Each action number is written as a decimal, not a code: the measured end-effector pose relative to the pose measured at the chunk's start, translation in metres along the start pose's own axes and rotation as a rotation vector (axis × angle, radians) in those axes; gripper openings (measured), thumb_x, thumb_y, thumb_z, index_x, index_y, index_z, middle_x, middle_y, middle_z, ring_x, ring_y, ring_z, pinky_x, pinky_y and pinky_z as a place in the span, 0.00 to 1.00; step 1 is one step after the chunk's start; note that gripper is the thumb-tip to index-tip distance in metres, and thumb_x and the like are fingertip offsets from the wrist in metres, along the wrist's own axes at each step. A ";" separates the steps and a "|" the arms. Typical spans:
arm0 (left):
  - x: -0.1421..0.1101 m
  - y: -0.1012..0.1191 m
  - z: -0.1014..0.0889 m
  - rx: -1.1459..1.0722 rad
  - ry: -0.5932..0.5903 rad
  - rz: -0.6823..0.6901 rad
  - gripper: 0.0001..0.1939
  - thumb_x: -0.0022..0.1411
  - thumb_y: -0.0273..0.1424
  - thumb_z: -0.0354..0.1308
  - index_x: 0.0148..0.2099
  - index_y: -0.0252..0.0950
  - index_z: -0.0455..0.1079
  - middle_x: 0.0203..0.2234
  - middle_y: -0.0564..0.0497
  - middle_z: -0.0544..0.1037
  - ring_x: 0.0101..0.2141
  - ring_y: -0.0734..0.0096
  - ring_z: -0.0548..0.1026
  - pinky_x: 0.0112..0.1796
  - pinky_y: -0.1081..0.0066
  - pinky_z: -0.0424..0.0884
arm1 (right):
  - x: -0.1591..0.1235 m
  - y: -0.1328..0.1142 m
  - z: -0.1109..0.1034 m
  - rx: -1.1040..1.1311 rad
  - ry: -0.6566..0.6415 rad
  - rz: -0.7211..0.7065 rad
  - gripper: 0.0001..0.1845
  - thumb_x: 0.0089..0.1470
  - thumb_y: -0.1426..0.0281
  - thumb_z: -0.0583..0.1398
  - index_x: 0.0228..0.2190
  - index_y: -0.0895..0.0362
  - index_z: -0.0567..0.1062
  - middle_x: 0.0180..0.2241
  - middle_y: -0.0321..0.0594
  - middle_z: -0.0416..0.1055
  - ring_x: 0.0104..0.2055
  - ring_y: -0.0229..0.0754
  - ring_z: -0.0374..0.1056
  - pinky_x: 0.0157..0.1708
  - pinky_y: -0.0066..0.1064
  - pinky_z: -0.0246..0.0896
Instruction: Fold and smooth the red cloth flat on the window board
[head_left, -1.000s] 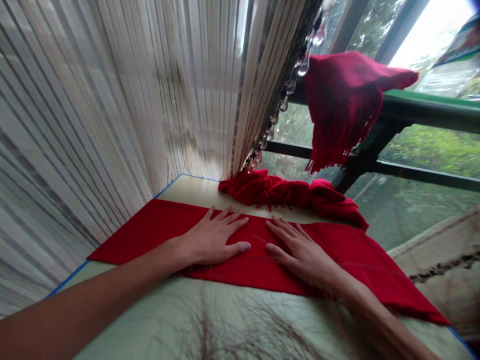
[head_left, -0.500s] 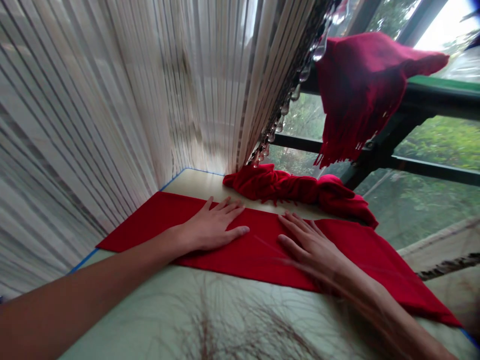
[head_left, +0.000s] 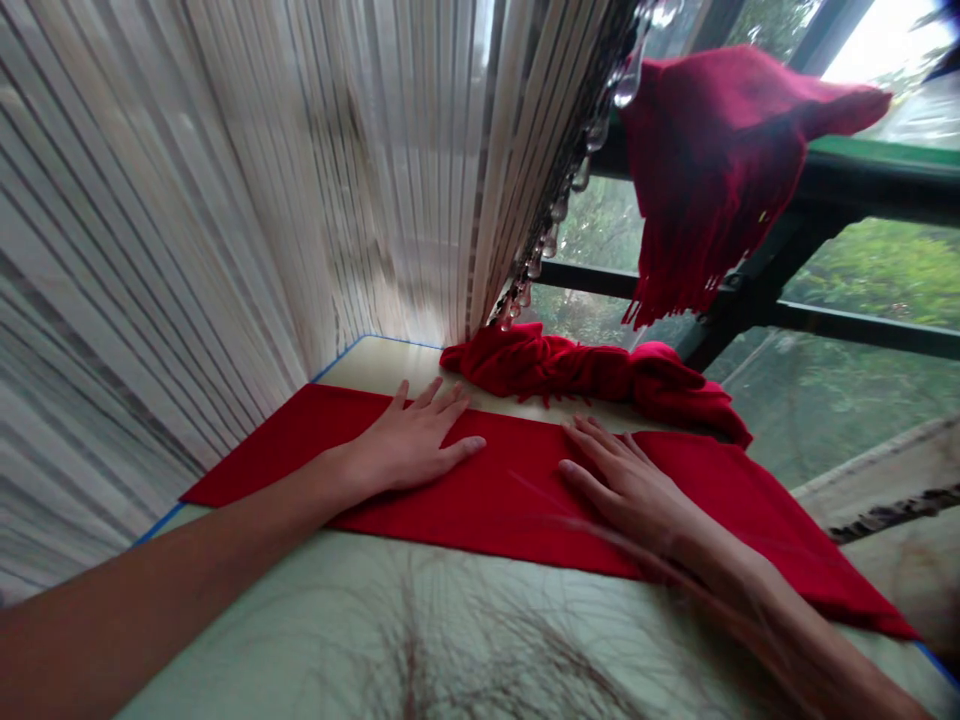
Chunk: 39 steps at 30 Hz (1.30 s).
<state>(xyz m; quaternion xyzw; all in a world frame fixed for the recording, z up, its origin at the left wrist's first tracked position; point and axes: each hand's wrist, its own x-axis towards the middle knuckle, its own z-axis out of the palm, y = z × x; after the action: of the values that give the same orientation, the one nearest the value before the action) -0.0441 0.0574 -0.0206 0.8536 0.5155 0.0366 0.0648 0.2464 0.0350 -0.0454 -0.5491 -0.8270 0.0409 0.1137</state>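
Observation:
A long red cloth [head_left: 517, 500] lies folded flat across a pale table [head_left: 315, 640]. My left hand [head_left: 409, 440] rests palm down on its left half, fingers spread and open. On the cloth's middle, a little to the right, my right hand [head_left: 626, 480] lies flat too, fingers stretched out. Neither hand grips anything. Behind the cloth a crumpled red scarf [head_left: 592, 375] lies along the table's far edge.
A striped white curtain [head_left: 225, 200] with a beaded edge hangs close on the left and behind. Another red fringed scarf [head_left: 712, 160] hangs over a dark green window rail [head_left: 870, 180]. Blue tape [head_left: 157, 525] edges the table. A patterned fabric [head_left: 885, 500] shows at right.
Both hands have slid slightly apart over the cloth: the left one a little leftward and away, the right one rightward. The view has shifted a bit.

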 end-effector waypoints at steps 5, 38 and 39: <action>-0.005 0.018 0.003 -0.030 -0.016 0.139 0.40 0.70 0.59 0.36 0.74 0.43 0.44 0.72 0.50 0.43 0.70 0.53 0.38 0.65 0.43 0.33 | 0.002 -0.022 0.001 0.048 -0.047 -0.125 0.37 0.65 0.46 0.46 0.68 0.50 0.52 0.71 0.40 0.45 0.73 0.50 0.37 0.70 0.54 0.36; -0.005 0.008 0.002 -0.034 -0.043 0.059 0.38 0.71 0.56 0.38 0.74 0.41 0.44 0.71 0.48 0.44 0.70 0.51 0.39 0.65 0.42 0.34 | 0.000 -0.008 -0.005 0.001 -0.079 0.002 0.37 0.65 0.45 0.44 0.67 0.50 0.54 0.71 0.42 0.45 0.73 0.52 0.36 0.69 0.59 0.33; -0.005 0.008 0.001 -0.026 -0.034 0.045 0.38 0.72 0.55 0.38 0.74 0.40 0.44 0.72 0.48 0.43 0.70 0.51 0.39 0.65 0.42 0.34 | 0.000 -0.009 -0.005 0.002 -0.065 0.012 0.36 0.66 0.45 0.43 0.67 0.50 0.54 0.71 0.41 0.43 0.73 0.52 0.35 0.69 0.60 0.32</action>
<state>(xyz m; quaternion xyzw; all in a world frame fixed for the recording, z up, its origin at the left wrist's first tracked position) -0.0391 0.0497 -0.0206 0.8647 0.4944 0.0301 0.0837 0.2391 0.0311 -0.0386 -0.5523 -0.8269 0.0602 0.0869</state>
